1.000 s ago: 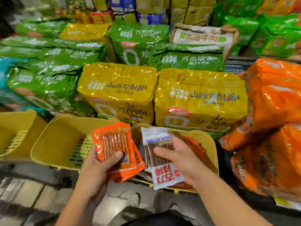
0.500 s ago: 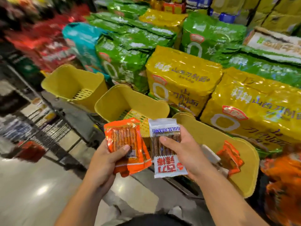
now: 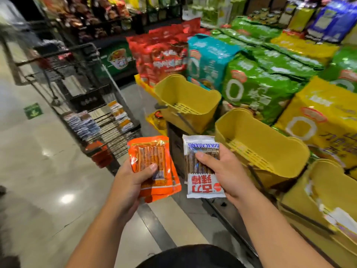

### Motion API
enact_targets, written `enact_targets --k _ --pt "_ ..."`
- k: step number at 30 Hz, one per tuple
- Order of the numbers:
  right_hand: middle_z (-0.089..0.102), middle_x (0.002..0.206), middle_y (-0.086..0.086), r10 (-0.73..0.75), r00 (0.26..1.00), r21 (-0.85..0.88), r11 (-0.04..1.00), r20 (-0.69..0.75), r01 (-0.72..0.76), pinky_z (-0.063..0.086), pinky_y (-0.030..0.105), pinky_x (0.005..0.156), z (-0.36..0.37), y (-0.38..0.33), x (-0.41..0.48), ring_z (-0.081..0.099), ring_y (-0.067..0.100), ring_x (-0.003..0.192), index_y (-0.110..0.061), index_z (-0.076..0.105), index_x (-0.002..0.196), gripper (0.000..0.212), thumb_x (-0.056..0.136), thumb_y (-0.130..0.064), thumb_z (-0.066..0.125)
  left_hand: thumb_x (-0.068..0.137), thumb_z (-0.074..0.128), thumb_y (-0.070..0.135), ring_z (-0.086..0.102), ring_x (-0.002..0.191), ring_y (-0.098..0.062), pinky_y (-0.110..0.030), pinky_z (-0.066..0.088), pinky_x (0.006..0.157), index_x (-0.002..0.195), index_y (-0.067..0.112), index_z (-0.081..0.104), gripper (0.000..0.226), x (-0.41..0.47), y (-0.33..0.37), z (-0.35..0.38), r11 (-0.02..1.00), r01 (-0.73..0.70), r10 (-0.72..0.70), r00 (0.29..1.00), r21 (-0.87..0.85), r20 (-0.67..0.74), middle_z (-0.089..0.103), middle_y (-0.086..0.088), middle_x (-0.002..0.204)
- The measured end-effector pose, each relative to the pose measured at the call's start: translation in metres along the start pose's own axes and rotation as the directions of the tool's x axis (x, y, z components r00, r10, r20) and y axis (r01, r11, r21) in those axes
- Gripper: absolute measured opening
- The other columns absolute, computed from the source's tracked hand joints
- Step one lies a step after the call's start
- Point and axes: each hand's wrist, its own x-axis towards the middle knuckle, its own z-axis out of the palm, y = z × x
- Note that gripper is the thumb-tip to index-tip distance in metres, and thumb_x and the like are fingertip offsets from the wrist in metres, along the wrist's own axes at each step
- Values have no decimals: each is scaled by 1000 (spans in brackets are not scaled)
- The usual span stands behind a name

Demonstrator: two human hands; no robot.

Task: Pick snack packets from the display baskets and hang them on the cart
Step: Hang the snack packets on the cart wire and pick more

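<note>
l hand (image 3: pixel 133 182) low centre, fingers curled behind a small stack of orange packets (image 3: pixel 154 149), thumb pressed across the front; stack upright, tilted a bit left. r hand (image 3: pixel 226 175) just beside it, fingers wrapped round a white packet (image 3: pixel 204 187), thumb on its clear window, red print upside down to cam. both hands held up over the floor (image 3: pixel 38 171), packets near each other but not touching. dark wire cart (image 3: pixel 92 78) stands ahead-left, well apart from hands; rows of hung packets on its near side, white/dark ones (image 3: pixel 85 124) to the left, orange ones (image 3: pixel 121 117) to the right. reddish bundle (image 3: pixel 98 153) low on the cart, too blurred to id. yellow display baskets along the right: far basket (image 3: pixel 185 97), mid basket (image 3: pixel 260 146), near basket (image 3: pixel 328 190) w/ some blurred packets in it. behind baskets, big bags stacked: red (image 3: pixel 164 53), teal (image 3: pixel 208 55), green (image 3: pixel 257 89), yellow (image 3: pixel 324 117). green sticker (image 3: pixel 33 110) on floor far left. scene motion-blurred at edges.
</note>
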Motion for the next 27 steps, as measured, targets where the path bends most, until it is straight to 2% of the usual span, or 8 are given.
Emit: enact_targets --k 2,6,7,10,14,17,21,27 --pt "78 102 8 16 999 -10 1000 30 -16 61 46 81 38 5 11 76 28 89 -20 65 117 25 93 -18 71 87 70 9 74 75 -24 -24 53 49 119 12 63 33 6 5 -36 1000 -16 15 999 -13 -36 76 -12 99" --pt "77 102 14 66 994 11 998 91 -67 60 45 80 117 19 36 74 26 83 -15 67 116 23 93 -14 69 91 64 1 70 64 -20 -20 49 44 113 6 65 23 12 12 -110 999 -38 35 991 -24 -128 74 -13 92" --pt "77 101 13 76 991 6 997 110 -77 59 45 80 131 21 40 74 25 82 -15 67 116 23 93 -14 69 91 64 1 71 67 -22 -23 52 48 109 8 66 20 14 13 -123 999 -36 31 988 -29 -152 76 -12 91" --pt "77 99 13 118 979 -21 993 165 -116 58 44 80 173 26 58 73 24 81 -15 67 116 23 93 -13 68 90 65 1 76 85 -27 -37 62 72 108 12 67 21 21 14 -165 999 -13 3 972 -41 -235 78 -11 98" --pt "77 101 12 155 965 -61 987 212 -145 59 39 76 214 30 89 74 23 82 -16 67 115 22 93 -12 68 90 65 0 76 85 -25 -35 60 70 108 13 68 22 38 12 -197 996 8 -35 953 -91 -302 78 -10 98" --pt "77 104 12 185 952 -84 982 246 -169 59 37 74 239 32 121 75 23 84 -16 66 118 24 95 -12 66 89 69 2 76 89 -27 -42 59 81 113 12 67 26 57 15 -214 992 18 -61 931 -122 -359 78 -10 100" --pt "76 106 13 217 922 -109 975 321 -192 60 41 81 276 30 173 74 26 89 -14 67 122 26 96 -11 64 89 71 8 75 95 -26 -45 57 87 117 16 68 29 93 32 -239 994 11 -59 890 -107 -453 78 -5 102" --pt "76 104 16 294 825 -154 956 483 -250 59 32 63 331 1 271 75 24 80 -12 63 126 31 96 -14 66 91 71 8 76 90 -20 -40 57 80 113 20 68 26 158 74 -265 995 -36 -25 817 -93 -577 79 -1 99"
